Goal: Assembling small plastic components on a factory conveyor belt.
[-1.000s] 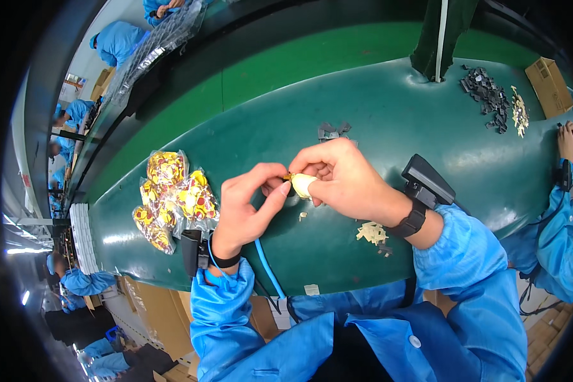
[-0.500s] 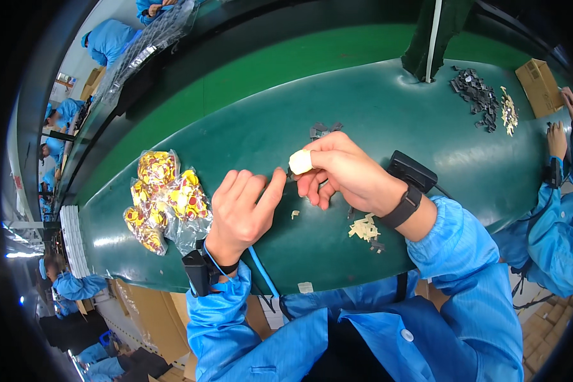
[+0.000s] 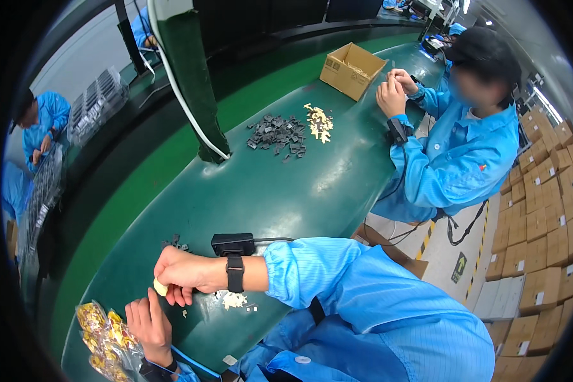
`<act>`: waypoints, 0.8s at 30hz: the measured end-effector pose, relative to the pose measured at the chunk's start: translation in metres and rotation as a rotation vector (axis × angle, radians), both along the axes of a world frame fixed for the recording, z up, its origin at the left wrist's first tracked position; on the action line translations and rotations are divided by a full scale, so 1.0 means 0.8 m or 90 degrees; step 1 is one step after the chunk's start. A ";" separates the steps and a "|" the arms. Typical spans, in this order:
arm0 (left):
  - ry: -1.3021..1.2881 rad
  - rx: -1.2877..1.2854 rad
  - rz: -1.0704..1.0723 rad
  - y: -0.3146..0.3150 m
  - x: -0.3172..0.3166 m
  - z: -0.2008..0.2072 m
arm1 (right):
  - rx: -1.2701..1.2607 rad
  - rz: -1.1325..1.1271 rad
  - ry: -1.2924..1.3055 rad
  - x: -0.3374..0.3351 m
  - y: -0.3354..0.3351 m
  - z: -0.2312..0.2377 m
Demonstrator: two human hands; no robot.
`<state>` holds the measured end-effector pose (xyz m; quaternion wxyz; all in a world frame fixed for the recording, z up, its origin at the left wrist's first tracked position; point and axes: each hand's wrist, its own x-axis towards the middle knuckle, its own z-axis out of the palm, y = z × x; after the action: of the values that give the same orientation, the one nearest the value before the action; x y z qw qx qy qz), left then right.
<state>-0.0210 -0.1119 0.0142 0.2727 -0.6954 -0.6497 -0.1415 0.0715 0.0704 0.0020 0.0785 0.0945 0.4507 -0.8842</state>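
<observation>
My right hand [image 3: 188, 270] is closed in a pinch at the left of the green table, a pale yellow cover [image 3: 161, 288] over its thumb tip. My left hand [image 3: 149, 325] meets it from below, its raised forefinger reaching to the covered thumb and its other fingers curled. Whatever lies between the fingertips is hidden. Small dark plastic pieces [image 3: 175, 244] lie just beyond my right hand. Cream-coloured bits [image 3: 234, 300] are scattered below my right wrist. Beside my left hand rest clear bags of yellow and red parts [image 3: 108, 337].
A black box-shaped device [image 3: 232, 243] with a cable is by my right wrist. Farther up are a dark heap of pieces [image 3: 277, 135], a cream heap [image 3: 319, 123] and an open carton [image 3: 352, 70]. A co-worker [image 3: 452, 134] sits at right; a green post [image 3: 194, 83] rises from the table.
The view has swung to the right, bringing the co-worker and stacked cartons in. My hands stay together; the small dark piece seen at their fingertips before is now hidden.
</observation>
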 end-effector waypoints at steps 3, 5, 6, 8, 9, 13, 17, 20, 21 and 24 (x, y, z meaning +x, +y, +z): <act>-0.091 0.067 0.091 0.006 -0.001 -0.011 | 0.066 -0.063 0.028 -0.002 0.003 -0.005; -0.108 0.068 0.132 -0.002 -0.010 -0.011 | 0.083 -0.126 0.044 -0.007 0.002 -0.004; -0.136 0.078 0.165 -0.008 -0.015 -0.013 | 0.075 -0.153 0.051 -0.012 0.004 -0.006; -0.240 0.116 0.227 -0.006 -0.014 -0.009 | 0.055 -0.239 0.040 -0.013 0.013 0.006; -0.275 0.138 0.225 0.003 -0.013 -0.011 | 0.067 -0.285 0.038 -0.011 0.026 0.006; -0.500 0.092 0.269 0.019 -0.007 0.003 | 0.128 -0.460 0.062 -0.013 0.065 0.008; -0.463 -0.048 0.141 0.043 -0.004 0.015 | 0.169 -0.493 0.046 -0.018 0.069 0.003; -0.427 -0.182 0.155 0.066 0.002 0.016 | 0.176 -0.494 0.040 -0.016 0.073 -0.004; -0.446 -0.207 0.154 0.069 0.000 0.012 | 0.181 -0.493 0.031 -0.015 0.072 -0.002; -0.437 -0.186 0.122 0.059 -0.001 -0.004 | 0.194 -0.479 0.015 -0.014 0.069 0.001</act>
<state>-0.0221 -0.0648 0.0107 -0.0506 -0.5751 -0.7787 -0.2455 0.0604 0.1253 0.0024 -0.2706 0.2533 0.5111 -0.7755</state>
